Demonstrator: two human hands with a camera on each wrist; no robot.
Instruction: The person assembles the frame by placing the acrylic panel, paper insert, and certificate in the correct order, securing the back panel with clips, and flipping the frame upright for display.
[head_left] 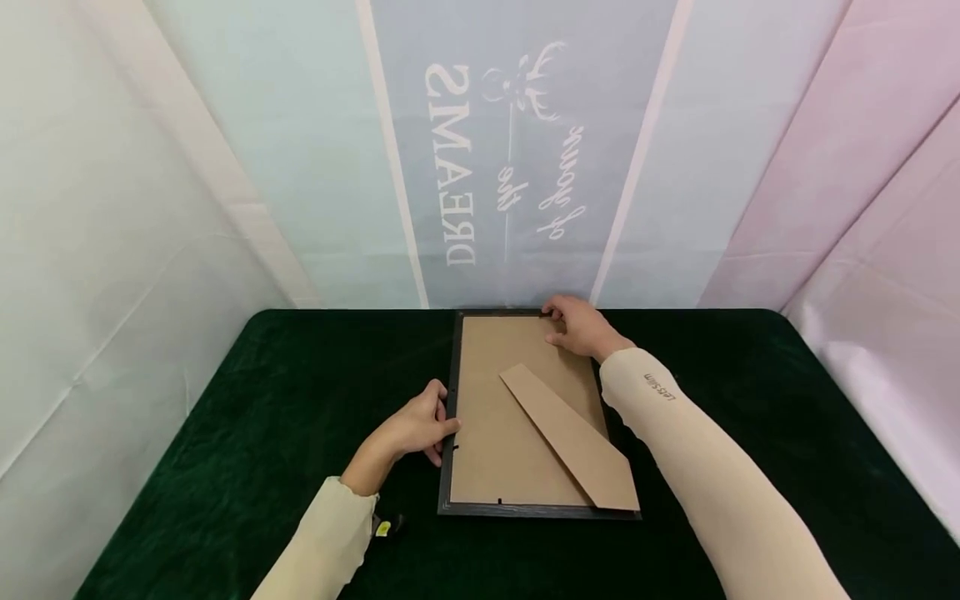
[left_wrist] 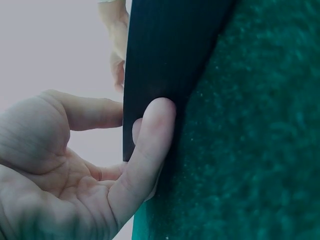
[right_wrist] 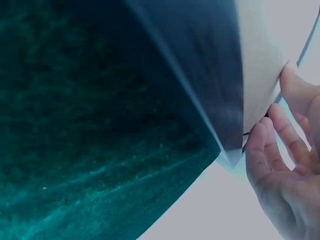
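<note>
A picture frame [head_left: 540, 510] lies back side up, its dark rim around a brown backing board [head_left: 495, 400]. A brown easel leg [head_left: 573, 442] slants across the board's lower right. My left hand [head_left: 420, 425] grips the frame's left side, thumb on top and fingers at the outer edge. In the left wrist view, the fingers of that hand [left_wrist: 100, 165] bend around the dark rim. At the far edge near the right corner is my right hand [head_left: 581, 327]. Its fingertips touch the rim beside a small black tab [right_wrist: 266, 115], while the thumb [right_wrist: 290, 82] rests on the board.
Dark green cloth [head_left: 337, 367] covers the table under the frame. A small dark object with a yellow patch [head_left: 383, 528] shows beside the left sleeve. A printed curtain [head_left: 517, 150] hangs directly behind the table's far edge, with pale fabric at both sides.
</note>
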